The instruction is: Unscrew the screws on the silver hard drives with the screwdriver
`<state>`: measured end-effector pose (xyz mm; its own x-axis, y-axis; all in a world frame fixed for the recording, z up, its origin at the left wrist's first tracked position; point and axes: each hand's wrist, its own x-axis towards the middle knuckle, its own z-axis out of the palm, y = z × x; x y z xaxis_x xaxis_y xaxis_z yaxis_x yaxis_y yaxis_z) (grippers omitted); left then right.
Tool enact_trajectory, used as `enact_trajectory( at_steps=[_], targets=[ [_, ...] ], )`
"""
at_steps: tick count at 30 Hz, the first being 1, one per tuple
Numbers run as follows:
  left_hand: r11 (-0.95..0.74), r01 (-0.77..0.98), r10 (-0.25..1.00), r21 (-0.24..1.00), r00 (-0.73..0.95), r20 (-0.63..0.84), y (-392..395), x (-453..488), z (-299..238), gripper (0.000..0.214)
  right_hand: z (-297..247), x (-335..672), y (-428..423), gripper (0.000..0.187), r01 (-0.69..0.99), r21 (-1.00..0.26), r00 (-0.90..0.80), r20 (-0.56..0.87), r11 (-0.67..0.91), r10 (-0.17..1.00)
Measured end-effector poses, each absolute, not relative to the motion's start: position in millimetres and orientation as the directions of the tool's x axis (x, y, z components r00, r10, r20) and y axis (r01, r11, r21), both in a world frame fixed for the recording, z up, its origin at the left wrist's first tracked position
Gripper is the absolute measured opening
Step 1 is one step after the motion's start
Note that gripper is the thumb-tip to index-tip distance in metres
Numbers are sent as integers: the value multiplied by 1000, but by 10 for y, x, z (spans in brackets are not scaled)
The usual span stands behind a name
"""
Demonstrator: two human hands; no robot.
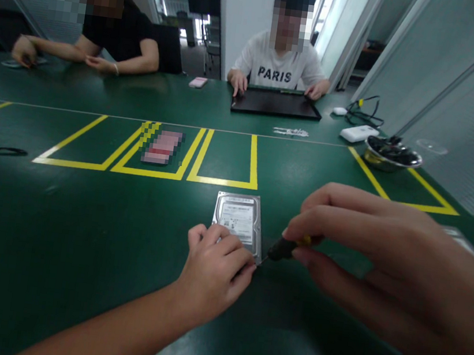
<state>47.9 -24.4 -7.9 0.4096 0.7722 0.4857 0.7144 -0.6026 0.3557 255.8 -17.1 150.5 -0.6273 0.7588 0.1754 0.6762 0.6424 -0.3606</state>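
Observation:
A silver hard drive (pixel 238 218) with a white label lies flat on the green table (pixel 60 224), just in front of the yellow-taped boxes. My left hand (pixel 211 270) rests on its near edge, fingers curled and pressing it down. My right hand (pixel 382 266) is closed in a pinch on a small screwdriver (pixel 286 248) with a black and yellow handle. The screwdriver's tip points at the drive's near right corner, beside my left fingers.
Yellow tape outlines (pixel 225 161) mark boxes across the table; one holds a pink object (pixel 162 146). A metal bowl (pixel 392 153) sits at the right, with a white device (pixel 358 133) and cables behind it. Across the table two people sit; one has hands on a black tray (pixel 275 104).

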Motion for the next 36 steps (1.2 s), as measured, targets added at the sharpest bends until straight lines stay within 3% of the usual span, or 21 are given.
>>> enact_trajectory(
  at_steps=[5,14,18,31,36],
  targets=[
    [-615,707,760,348,416,499,-248,477,-69,7,1480,2580,-161,10,667,-339,-606,270,663,748],
    [-617,712,761,334,432,484,-244,471,-77,8,1488,2532,-149,12,681,-354,-614,201,641,764],
    [-623,708,756,332,435,490,-235,475,-87,8,1478,2551,-169,5,666,-358,-611,242,655,754],
    [-626,705,753,333,436,493,-243,470,-79,6,1464,2576,-159,23,670,-319,-604,291,670,742],
    [-625,708,754,329,440,487,-247,476,-81,6,1490,2525,-165,15,690,-361,-605,187,627,774]
  ],
)
